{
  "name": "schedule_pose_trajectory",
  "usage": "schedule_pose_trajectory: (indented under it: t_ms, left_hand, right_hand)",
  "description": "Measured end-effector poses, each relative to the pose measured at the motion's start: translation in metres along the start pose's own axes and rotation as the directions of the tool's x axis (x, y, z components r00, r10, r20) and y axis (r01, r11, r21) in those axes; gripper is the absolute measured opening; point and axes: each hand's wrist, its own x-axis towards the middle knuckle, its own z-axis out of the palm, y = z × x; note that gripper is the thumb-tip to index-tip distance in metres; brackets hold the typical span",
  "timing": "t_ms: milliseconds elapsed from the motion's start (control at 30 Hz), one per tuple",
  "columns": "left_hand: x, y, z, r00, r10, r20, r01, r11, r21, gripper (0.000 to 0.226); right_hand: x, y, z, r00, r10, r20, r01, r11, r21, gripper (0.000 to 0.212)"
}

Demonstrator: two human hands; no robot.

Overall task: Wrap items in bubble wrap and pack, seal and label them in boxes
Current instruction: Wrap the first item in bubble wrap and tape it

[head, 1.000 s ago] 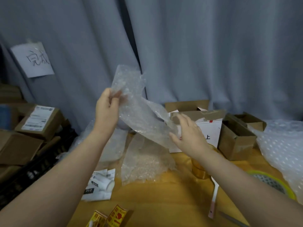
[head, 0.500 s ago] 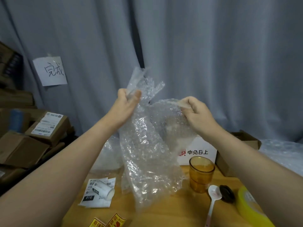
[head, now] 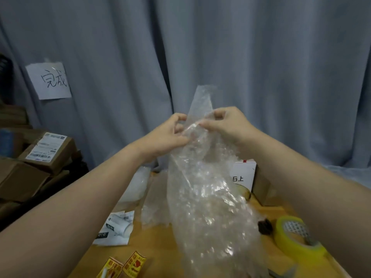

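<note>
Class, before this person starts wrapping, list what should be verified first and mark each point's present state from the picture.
1. Grip: left hand and right hand both pinch the bubble wrap near its top: ok.
2. Sheet spread flat: it hangs crumpled: not ok.
3. Item within reach: amber cup stands on the table, partly hidden behind the sheet: ok.
4. Tape ready: yellow tape roll lies on the table by the right arm: ok.
5. Box open: white box is mostly hidden: cannot tell.
</note>
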Motion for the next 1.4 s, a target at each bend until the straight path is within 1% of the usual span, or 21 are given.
schedule_pose_trajectory:
  t_ms: [67,133,200,300,367,400,433,500,600,667,767,800,833,900,933,1033,1133,1200,1267,1333,1400]
  left_hand:
    - [0.001,-0.009,-0.005,0.989,-0.036,-0.145,0.060,0.983,0.171,0.052]
    - [0.003,-0.018,-0.009,0.955,-0.036,-0.294,0.117,0.958,0.263,0.046]
    - [0.003,-0.023,-0.007,0.936,-0.031,-0.350,0.146,0.941,0.305,0.043]
    - [0.006,-0.022,0.001,0.919,0.010,-0.395,0.151,0.915,0.373,0.039]
    - [0.008,-0.019,0.003,0.910,0.041,-0.412,0.142,0.904,0.404,0.035]
    - [0.008,-0.017,0.003,0.912,0.055,-0.406,0.129,0.902,0.412,0.035]
    - [0.009,-0.016,0.003,0.917,0.065,-0.394,0.114,0.903,0.413,0.034]
    - [0.008,-0.015,0.002,0.926,0.057,-0.373,0.110,0.904,0.412,0.035]
    - [0.007,-0.018,0.000,0.925,0.007,-0.380,0.166,0.891,0.421,0.038]
    - [0.004,-0.020,-0.001,0.926,0.022,-0.377,0.159,0.884,0.440,0.052]
    - [-0.003,-0.003,0.007,0.932,0.248,-0.266,-0.102,0.881,0.461,0.084]
    - [-0.004,0.005,0.011,0.925,0.315,-0.211,-0.173,0.846,0.505,0.092]
    - [-0.003,0.013,0.015,0.924,0.353,-0.147,-0.214,0.797,0.565,0.100]
    - [0.005,0.017,0.020,0.953,0.302,-0.018,-0.226,0.750,0.621,0.112]
    - [0.008,0.018,0.020,0.974,0.226,0.033,-0.199,0.771,0.605,0.111]
    - [0.012,0.011,0.016,0.992,0.085,0.094,-0.125,0.790,0.600,0.091]
    - [0.010,0.006,0.015,0.996,0.088,-0.016,-0.057,0.771,0.635,0.057]
    - [0.008,0.003,0.014,0.982,0.152,-0.116,-0.053,0.799,0.599,0.032]
    - [0.007,0.000,0.008,0.958,0.194,-0.211,-0.037,0.814,0.580,0.026]
    - [0.004,-0.001,0.002,0.941,0.189,-0.281,-0.025,0.866,0.499,0.019]
    - [-0.001,0.001,-0.006,0.939,0.102,-0.329,-0.020,0.970,0.242,0.002]
  right_hand:
    - [0.008,0.005,-0.007,0.994,-0.079,-0.081,0.055,0.964,-0.262,0.022]
    - [0.012,0.007,-0.010,0.988,-0.131,-0.083,0.075,0.872,-0.484,0.026]
    - [0.010,0.007,-0.007,0.987,-0.139,-0.081,0.061,0.789,-0.612,0.030]
    - [0.011,0.010,0.001,0.970,-0.175,-0.170,-0.008,0.676,-0.737,0.034]
    - [0.011,0.010,0.002,0.963,-0.197,-0.181,-0.023,0.612,-0.790,0.024]
    - [0.011,0.011,0.001,0.970,-0.199,-0.140,0.004,0.591,-0.806,0.019]
    - [0.012,0.013,0.000,0.980,-0.183,-0.075,0.046,0.580,-0.813,0.025]
    - [0.013,0.015,-0.001,0.984,-0.177,0.007,0.119,0.628,-0.769,0.033]
    - [0.017,0.017,-0.006,0.976,-0.218,-0.024,0.126,0.646,-0.753,0.020]
    - [0.018,0.018,-0.013,0.980,-0.191,-0.052,0.078,0.616,-0.784,0.028]
    - [0.020,0.022,-0.017,0.978,-0.207,0.020,0.128,0.520,-0.845,0.018]
    - [0.019,0.023,-0.015,0.973,-0.214,0.082,0.176,0.471,-0.864,0.019]
    - [0.018,0.024,-0.012,0.964,-0.222,0.148,0.238,0.463,-0.854,0.020]
    - [0.014,0.022,-0.006,0.931,-0.254,0.264,0.363,0.545,-0.756,0.018]
    - [0.012,0.021,-0.004,0.913,-0.277,0.300,0.408,0.590,-0.696,0.025]
    - [0.008,0.023,-0.007,0.893,-0.310,0.326,0.443,0.736,-0.513,0.046]
    - [-0.002,0.024,-0.012,0.916,-0.247,0.316,0.360,0.854,-0.376,0.071]
    - [-0.008,0.024,-0.012,0.919,-0.282,0.275,0.364,0.875,-0.319,0.080]
    - [-0.013,0.028,-0.014,0.927,-0.287,0.243,0.360,0.864,-0.352,0.089]
    - [-0.018,0.038,-0.018,0.951,-0.218,0.219,0.297,0.843,-0.449,0.101]
    - [-0.023,0.052,-0.026,0.986,-0.077,0.150,0.149,0.812,-0.564,0.103]
